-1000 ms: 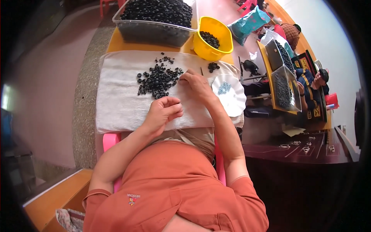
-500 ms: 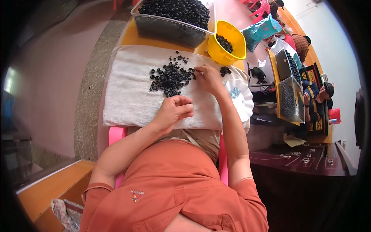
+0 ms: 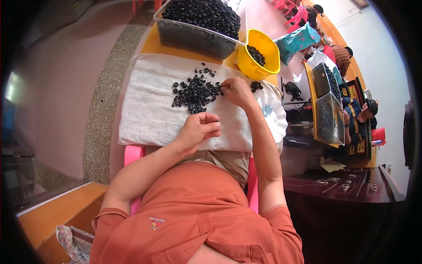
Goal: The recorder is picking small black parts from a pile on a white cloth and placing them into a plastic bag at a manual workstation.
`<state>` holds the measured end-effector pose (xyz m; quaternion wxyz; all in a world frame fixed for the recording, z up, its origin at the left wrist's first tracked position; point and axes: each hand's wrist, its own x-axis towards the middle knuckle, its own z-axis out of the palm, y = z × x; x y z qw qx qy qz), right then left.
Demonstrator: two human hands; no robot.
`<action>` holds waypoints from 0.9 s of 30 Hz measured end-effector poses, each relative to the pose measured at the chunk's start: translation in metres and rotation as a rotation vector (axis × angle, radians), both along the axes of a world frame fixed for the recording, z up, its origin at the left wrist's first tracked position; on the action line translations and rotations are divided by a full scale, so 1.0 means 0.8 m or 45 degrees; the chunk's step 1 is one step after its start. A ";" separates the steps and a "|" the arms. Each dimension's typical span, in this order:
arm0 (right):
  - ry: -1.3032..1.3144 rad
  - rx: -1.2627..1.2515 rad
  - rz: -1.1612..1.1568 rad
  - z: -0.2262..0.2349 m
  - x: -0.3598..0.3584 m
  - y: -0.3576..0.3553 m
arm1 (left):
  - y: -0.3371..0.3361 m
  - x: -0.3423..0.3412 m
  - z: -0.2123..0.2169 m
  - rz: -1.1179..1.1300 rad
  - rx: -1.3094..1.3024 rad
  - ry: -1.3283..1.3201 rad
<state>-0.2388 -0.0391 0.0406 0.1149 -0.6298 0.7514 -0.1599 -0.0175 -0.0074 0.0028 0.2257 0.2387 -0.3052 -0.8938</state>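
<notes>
A loose pile of small black ring-like pieces [image 3: 197, 93] lies on a white towel [image 3: 145, 114] in front of me. At the pile's right edge is my right hand [image 3: 237, 92], its fingertips pinched together on a black piece. Nearer to me, my left hand [image 3: 198, 131] hovers over the towel's near part with thumb and fingers pressed together; anything between them is too small to make out. Beyond my right hand sits a little cluster of black pieces [image 3: 256, 86]. To its right, a white scalloped plate [image 3: 278, 119] holds small bluish bits, partly behind my right forearm.
A clear bin [image 3: 198, 37] heaped with black pieces stands at the back beside a yellow tub [image 3: 269, 48] holding more. At right, people sit near other clear bins [image 3: 329, 116]. A dark red table [image 3: 334, 187] with small metal items is at lower right.
The whole view has shifted slightly, with the bin and tub lower in the picture. My right hand stays at the pile's right edge; my left hand keeps its pinched pose.
</notes>
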 end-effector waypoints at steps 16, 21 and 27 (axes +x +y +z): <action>0.050 -0.279 0.157 -0.027 -0.005 0.024 | 0.000 0.000 0.001 -0.002 -0.008 0.004; -0.062 -0.315 0.077 -0.017 0.004 0.033 | 0.000 0.000 0.000 -0.006 -0.011 0.015; -0.173 -0.132 0.171 -0.003 0.001 0.033 | 0.000 0.000 0.000 -0.003 -0.009 0.003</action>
